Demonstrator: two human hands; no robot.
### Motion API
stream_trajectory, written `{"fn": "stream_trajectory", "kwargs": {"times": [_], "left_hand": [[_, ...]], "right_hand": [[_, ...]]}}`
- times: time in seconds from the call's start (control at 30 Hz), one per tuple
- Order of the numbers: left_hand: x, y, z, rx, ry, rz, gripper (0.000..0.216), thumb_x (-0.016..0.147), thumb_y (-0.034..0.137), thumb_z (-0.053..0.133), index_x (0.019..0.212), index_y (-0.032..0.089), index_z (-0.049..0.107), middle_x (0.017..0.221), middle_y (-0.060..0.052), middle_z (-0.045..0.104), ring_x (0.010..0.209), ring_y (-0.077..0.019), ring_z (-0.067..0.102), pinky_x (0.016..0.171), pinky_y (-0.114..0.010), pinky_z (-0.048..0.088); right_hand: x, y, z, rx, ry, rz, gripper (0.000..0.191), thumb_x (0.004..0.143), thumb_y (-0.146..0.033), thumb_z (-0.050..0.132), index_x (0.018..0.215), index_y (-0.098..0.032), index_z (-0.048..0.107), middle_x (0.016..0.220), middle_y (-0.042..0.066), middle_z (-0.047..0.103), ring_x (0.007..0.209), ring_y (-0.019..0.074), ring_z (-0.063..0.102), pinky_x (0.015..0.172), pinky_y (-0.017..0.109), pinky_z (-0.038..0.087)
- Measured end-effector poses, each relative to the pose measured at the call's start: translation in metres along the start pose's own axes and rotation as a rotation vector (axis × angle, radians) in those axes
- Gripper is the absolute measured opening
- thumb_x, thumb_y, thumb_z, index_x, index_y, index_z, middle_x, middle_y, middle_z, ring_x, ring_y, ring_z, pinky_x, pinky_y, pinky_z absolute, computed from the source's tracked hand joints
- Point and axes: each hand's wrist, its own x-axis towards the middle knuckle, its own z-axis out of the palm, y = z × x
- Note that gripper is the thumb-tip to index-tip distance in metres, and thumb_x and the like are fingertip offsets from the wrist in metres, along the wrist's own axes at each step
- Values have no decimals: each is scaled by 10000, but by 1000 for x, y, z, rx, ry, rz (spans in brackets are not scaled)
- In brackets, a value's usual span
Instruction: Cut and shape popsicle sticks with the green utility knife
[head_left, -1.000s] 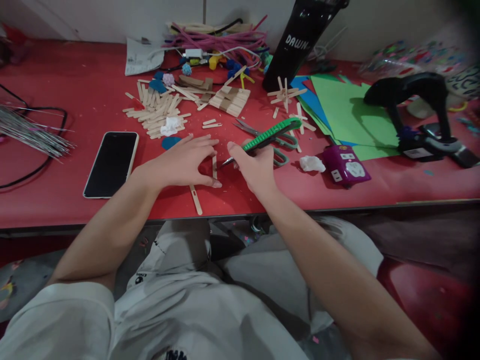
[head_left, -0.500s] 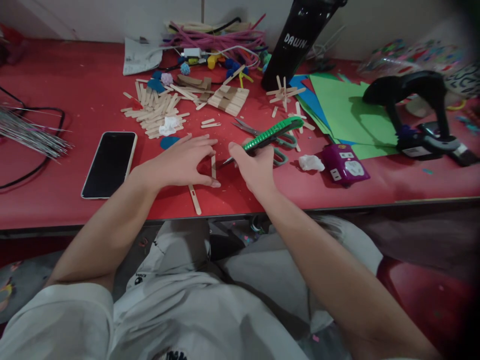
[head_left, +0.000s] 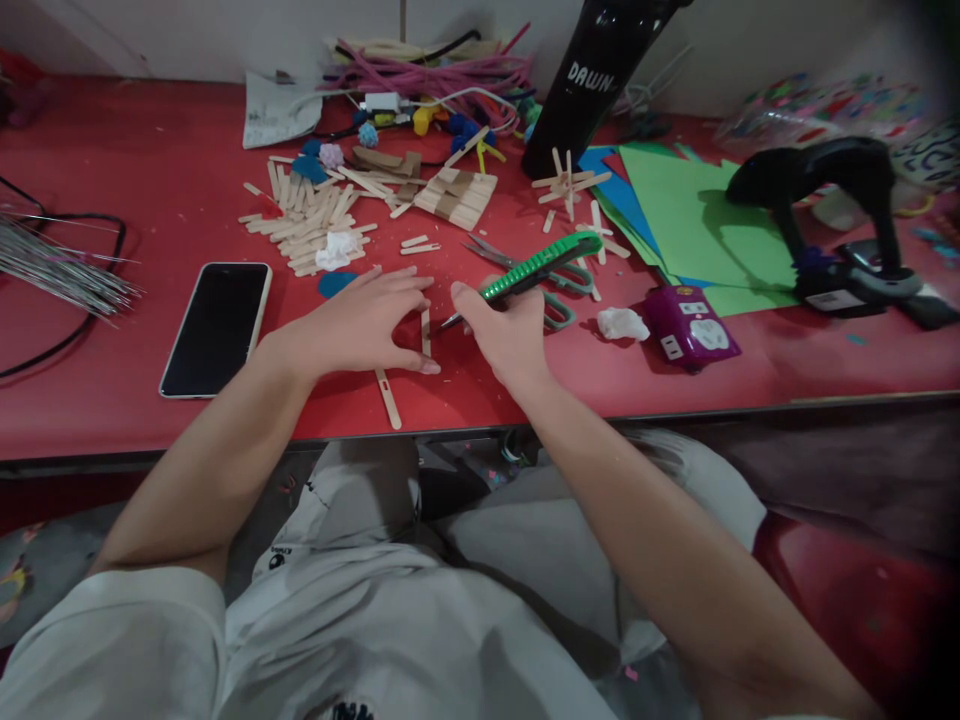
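My right hand (head_left: 511,335) is closed around a green and black box cutter (head_left: 536,267). The cutter's blade points left, its tip close to a wooden craft stick (head_left: 426,338). That stick lies on the red tabletop, one end at the fingertips and the other at the thumb of my left hand (head_left: 371,322), which pins it down. A second craft stick (head_left: 388,400), with a small slot in it, sticks out below my left hand toward the table edge. Grey-handled scissors (head_left: 559,312) lie partly hidden behind my right hand.
Left stands a phone (head_left: 217,328); metal wires (head_left: 67,265) lie farther left. Behind are piled craft sticks (head_left: 307,220) and a bundled stick panel (head_left: 459,198). A black bottle (head_left: 581,95), green paper (head_left: 675,215), a purple box (head_left: 691,328) and a black stand (head_left: 817,165) occupy the right.
The box cutter and my right hand have shifted very slightly left, bringing the blade tip closer to the stick. My left hand stays on the stick.
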Motion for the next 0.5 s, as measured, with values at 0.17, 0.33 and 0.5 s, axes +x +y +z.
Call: {"fn": "stream_trajectory", "kwargs": {"times": [0.17,0.33,0.5], "left_hand": [[-1,2,-2,-7,-3,1,682,773,706,710,1205,180,669,1654,-145,356,1541,-373,295,1268,-547,205],[-1,2,-2,7,-13,-1,700,785,715,690,1236,182,650,1662,-138,341,1547,-366,282,1269,-546,201],[0,2,-1,0,-12,-5,734,779,717,698,1263,169,638,1659,-157,339,1550,-364,277,1266,-554,201]], "right_hand": [[1,-2,1,-12,-3,19,433,799,-234,664,518,-234,335,477,-68,377,473,77,358,483,268,340],[0,-4,1,-22,25,35,416,778,-226,660,510,-231,341,477,-65,392,481,77,355,493,261,369],[0,-3,1,-4,41,22,403,770,-226,658,512,-232,349,480,-63,391,479,79,368,487,259,378]]}}
